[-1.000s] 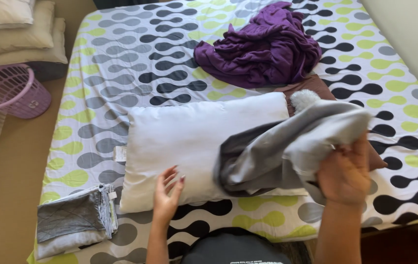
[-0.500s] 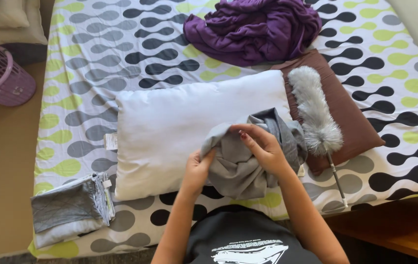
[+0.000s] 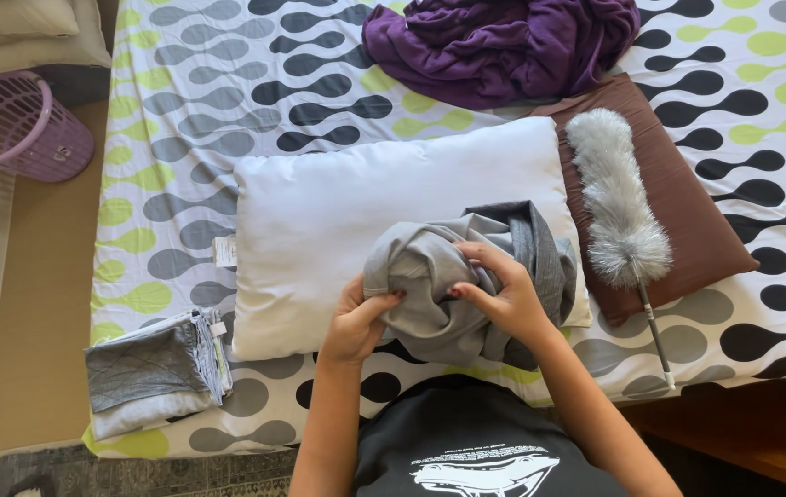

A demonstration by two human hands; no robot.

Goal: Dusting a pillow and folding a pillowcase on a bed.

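Note:
A bunched grey pillowcase [image 3: 466, 276] lies over the near right corner of a bare white pillow [image 3: 365, 212] on the bed. My left hand [image 3: 356, 322] grips the pillowcase's lower left edge, thumb on top. My right hand [image 3: 503, 290] clutches the cloth from the right, fingers dug into its folds. Both hands hold the same piece of fabric close to my chest.
A fluffy grey duster [image 3: 618, 207] rests on a brown pillow [image 3: 687, 212] to the right. A purple blanket [image 3: 503, 41] is heaped at the far side. Folded grey linen [image 3: 154, 368] sits near the bed's left corner. A pink basket [image 3: 20, 124] stands on the floor.
A second ago my right hand held the grey pillowcase up to the right and my left hand lay on the pillow. Both hands have since come together on the bunched cloth.

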